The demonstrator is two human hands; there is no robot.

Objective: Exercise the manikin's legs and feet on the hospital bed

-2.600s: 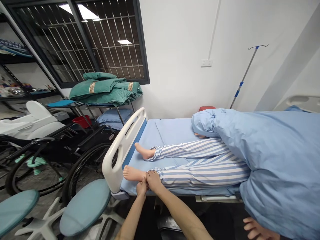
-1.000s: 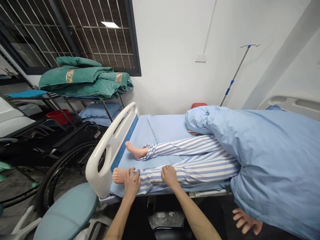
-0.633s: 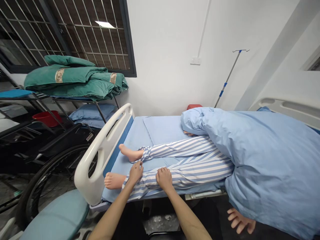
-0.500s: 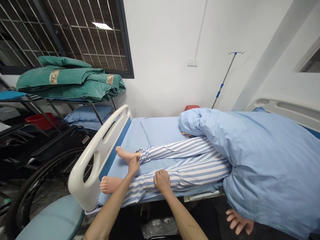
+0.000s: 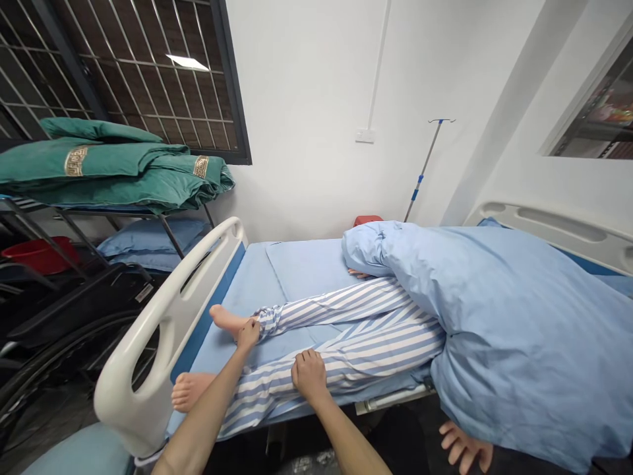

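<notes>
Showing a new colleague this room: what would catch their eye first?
Most striking is the light blue quilt heaped over the upper half of a manikin on the hospital bed, with striped trouser legs and bare feet reaching toward the white footboard. The left hand sits at the far trouser cuff, the right hand on the near leg. Green folded quilts lie on a rack at upper left.

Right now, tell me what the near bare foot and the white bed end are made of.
The foot looks like soft silicone or vinyl: smooth, even, faintly glossy, moulded toes. The bed end looks like moulded plastic: seamless, rounded, satin sheen.
</notes>
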